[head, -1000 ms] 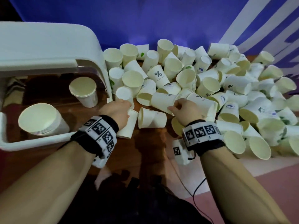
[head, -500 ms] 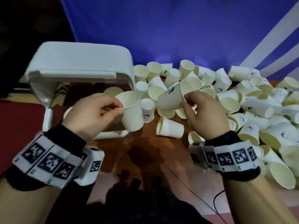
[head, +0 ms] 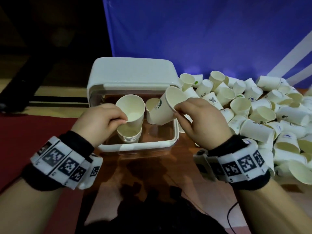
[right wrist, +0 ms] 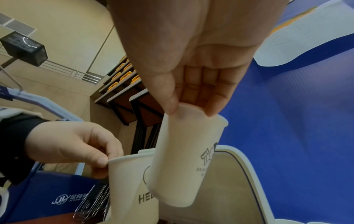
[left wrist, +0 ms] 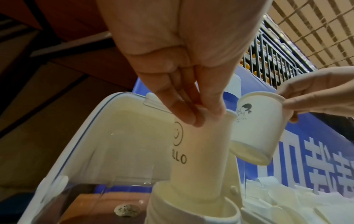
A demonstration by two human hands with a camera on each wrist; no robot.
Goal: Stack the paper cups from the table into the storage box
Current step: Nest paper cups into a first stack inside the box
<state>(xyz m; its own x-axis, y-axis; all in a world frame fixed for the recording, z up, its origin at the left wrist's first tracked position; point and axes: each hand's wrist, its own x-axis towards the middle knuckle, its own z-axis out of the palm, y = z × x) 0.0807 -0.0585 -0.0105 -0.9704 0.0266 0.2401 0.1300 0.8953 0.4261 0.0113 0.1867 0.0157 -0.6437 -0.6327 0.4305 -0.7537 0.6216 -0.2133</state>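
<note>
left hand: the left hand [head: 99, 119] pinches the near rim of a "hello" cup [head: 133, 110], thumb and fingertips closed on the lip, directly above the stack of nested cups [head: 130, 134] at the near left of the storage box [head: 135, 146]; in the left wrist view the cup's base has entered the top cup of the stack.
right hand: the right hand [head: 200, 122] pinches the rim of a tilted printed cup [head: 164, 108] over the box's right half, above a second stack [head: 152, 105] further back.
storage box: clear-walled, white rim, lid [head: 133, 71] hinged open at the back, standing on the brown table [head: 152, 169].
loose cups: a large heap [head: 261, 115] lies on the table right of the box, most on their sides.
handling: thin paper, likely very light and easily crushed; a rim pinch seems the safest hold, since the rolled lip is the stiffest part and the side wall would dent.
next move, as judged: each cup needs lowering straight, base first, or it may jam askew.
progress: early, judging by the heap left.
</note>
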